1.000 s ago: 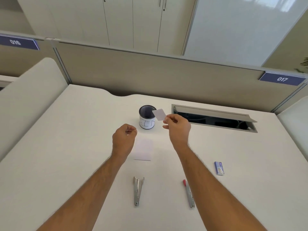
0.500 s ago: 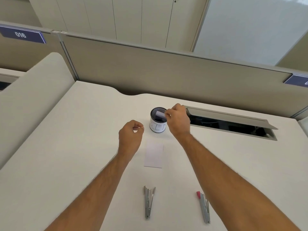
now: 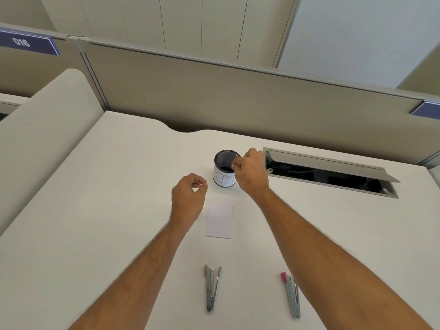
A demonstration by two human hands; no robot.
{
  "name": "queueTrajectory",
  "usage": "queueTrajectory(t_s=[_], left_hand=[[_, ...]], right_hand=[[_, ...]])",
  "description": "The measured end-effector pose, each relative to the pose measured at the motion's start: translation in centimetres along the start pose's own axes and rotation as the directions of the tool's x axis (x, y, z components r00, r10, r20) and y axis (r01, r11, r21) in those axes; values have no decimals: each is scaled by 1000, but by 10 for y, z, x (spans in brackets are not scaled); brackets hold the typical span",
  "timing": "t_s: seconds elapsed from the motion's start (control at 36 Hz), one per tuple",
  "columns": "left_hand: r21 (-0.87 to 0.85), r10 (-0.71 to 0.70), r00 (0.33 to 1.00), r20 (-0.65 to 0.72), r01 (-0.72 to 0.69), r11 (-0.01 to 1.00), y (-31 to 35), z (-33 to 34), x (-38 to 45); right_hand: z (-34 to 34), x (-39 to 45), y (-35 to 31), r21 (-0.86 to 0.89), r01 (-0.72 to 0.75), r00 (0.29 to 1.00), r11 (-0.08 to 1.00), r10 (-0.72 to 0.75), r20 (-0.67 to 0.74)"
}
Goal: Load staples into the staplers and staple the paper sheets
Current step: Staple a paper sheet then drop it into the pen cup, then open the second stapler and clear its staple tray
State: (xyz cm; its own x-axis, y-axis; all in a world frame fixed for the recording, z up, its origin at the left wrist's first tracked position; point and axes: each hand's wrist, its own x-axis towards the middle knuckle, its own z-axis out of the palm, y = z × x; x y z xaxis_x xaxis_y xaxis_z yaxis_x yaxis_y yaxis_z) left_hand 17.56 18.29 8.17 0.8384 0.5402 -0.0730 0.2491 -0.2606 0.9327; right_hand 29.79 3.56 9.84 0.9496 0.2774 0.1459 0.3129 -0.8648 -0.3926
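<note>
A white paper sheet (image 3: 219,221) lies flat on the desk between my forearms. Beyond it stands a black mesh cup (image 3: 223,180) with a white wrap. My right hand (image 3: 251,173) is at the cup's right rim, fingertips pinched over the opening; only a pale sliver of the small paper slip shows between them. My left hand (image 3: 188,201) hovers left of the cup, loosely curled with thumb and forefinger together; I cannot tell whether it holds anything. Near me lie a silver stapler (image 3: 212,288), swung open, and a second stapler with a red tip (image 3: 292,297).
An open cable hatch (image 3: 333,172) is set into the desk right of the cup. A beige partition (image 3: 238,103) walls off the back. A rounded padded divider (image 3: 47,129) runs along the left side of the white desk (image 3: 119,186).
My right hand carried the small paper slip from above the desk down to the cup's mouth, and the slip is now almost hidden. The view shifted left, so the staple box left the frame.
</note>
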Motion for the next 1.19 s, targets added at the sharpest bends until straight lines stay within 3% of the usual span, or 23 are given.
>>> queueTrajectory(t_s=[0.22, 0.61, 0.92, 1.19], left_hand=[[12, 14, 999, 37, -14, 1000, 5, 9, -16], [91, 41, 992, 120, -52, 994, 0, 22, -71], [143, 44, 977, 211, -75, 987, -22, 10, -104], [207, -5, 965, 261, -51, 977, -46, -13, -124]], right_hand=[[1, -46, 8, 233, -90, 989, 968, 114, -90], [11, -165, 14, 311, -235, 972, 921, 219, 86], [37, -223, -13, 190, -374, 904, 908, 311, 292], [50, -255, -36, 101, -437, 868, 894, 390, 306]])
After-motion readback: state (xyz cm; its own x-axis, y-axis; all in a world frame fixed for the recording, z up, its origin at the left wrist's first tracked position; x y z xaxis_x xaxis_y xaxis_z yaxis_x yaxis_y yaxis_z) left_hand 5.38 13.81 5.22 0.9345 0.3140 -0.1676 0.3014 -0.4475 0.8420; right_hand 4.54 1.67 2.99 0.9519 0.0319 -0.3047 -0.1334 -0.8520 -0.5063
